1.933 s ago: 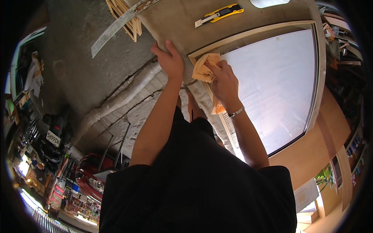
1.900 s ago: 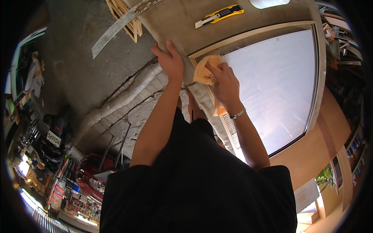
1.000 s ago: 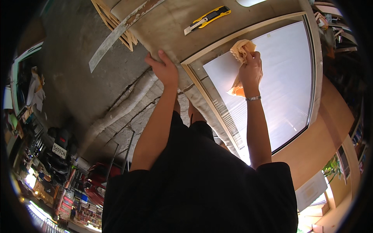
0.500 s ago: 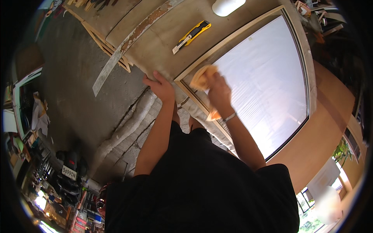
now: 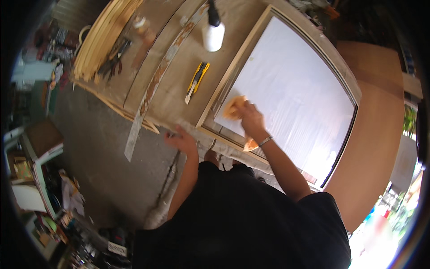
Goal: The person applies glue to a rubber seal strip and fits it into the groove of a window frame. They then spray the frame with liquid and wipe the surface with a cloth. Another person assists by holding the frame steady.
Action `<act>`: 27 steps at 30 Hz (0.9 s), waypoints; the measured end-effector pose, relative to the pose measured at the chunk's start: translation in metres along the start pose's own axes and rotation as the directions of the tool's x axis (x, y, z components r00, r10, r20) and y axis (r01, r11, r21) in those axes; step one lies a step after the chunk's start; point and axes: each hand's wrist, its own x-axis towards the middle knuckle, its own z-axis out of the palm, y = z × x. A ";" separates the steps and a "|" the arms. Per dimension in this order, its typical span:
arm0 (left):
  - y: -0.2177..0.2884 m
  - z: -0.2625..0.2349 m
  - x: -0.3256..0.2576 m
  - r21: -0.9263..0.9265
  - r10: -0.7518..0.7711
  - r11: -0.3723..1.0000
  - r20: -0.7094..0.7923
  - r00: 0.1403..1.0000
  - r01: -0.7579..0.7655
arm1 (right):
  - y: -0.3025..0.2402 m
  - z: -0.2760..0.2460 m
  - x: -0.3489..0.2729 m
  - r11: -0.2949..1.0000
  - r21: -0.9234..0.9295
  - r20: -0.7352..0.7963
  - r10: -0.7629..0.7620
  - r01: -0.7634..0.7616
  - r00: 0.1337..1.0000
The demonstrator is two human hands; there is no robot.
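Observation:
My right hand (image 5: pixel 252 121) grips an orange cloth (image 5: pixel 234 107) and presses it near the left side of a framed pane (image 5: pixel 291 85). A loose part of the cloth hangs below my palm. The pane has a pale wooden frame and a whitish, streaked, shiny surface. My left hand (image 5: pixel 182 141) is at the table's near edge, left of the frame's near corner, fingers apart and slightly blurred. Whether it touches the table, I cannot tell. Beyond it lies a yellow and black utility knife (image 5: pixel 197 83), blade out. Behind the knife is a white spray bottle (image 5: pixel 214 36) with a black top.
A long, worn metal straightedge (image 5: pixel 159 74) overhangs the table's (image 5: pixel 172 105) near edge. Wooden strips (image 5: pixel 105 38) and pliers (image 5: pixel 116 56) lie at the far left. A large brown board (image 5: pixel 374 134) stands to the right. A parked motorbike (image 5: pixel 117 242) is at the lower left.
The view has shifted, bringing the whole spray bottle, the pliers and more wooden strips into sight. My right hand still holds the cloth against the pane. My left hand stays near the table edge.

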 end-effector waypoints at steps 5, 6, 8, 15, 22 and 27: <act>0.085 -0.001 0.039 -0.145 0.424 0.903 0.161 0.891 -0.404 | 0.092 -0.106 -0.016 0.154 0.803 0.403 0.570 -0.575 0.716; 0.114 0.011 0.048 -0.234 0.506 0.860 0.264 0.821 -0.454 | 0.097 -0.121 -0.040 0.011 0.885 0.383 0.550 -0.465 0.742; 0.165 0.060 0.078 -0.408 0.662 0.742 0.326 0.674 -0.532 | 0.099 -0.139 -0.088 -0.250 0.949 0.298 0.511 -0.192 0.806; 0.293 0.214 0.137 -0.388 0.829 0.543 0.389 0.402 -0.745 | 0.054 -0.137 -0.209 -0.594 0.781 0.267 0.599 0.195 0.755; 0.313 0.266 0.142 -0.588 0.780 0.625 0.499 0.377 -0.514 | 0.033 -0.121 -0.266 -0.641 0.587 0.155 0.689 0.495 0.708; 0.361 0.229 0.116 -0.695 0.812 0.579 0.540 0.223 -0.426 | 0.036 -0.140 -0.266 -0.652 0.550 0.129 0.683 0.521 0.719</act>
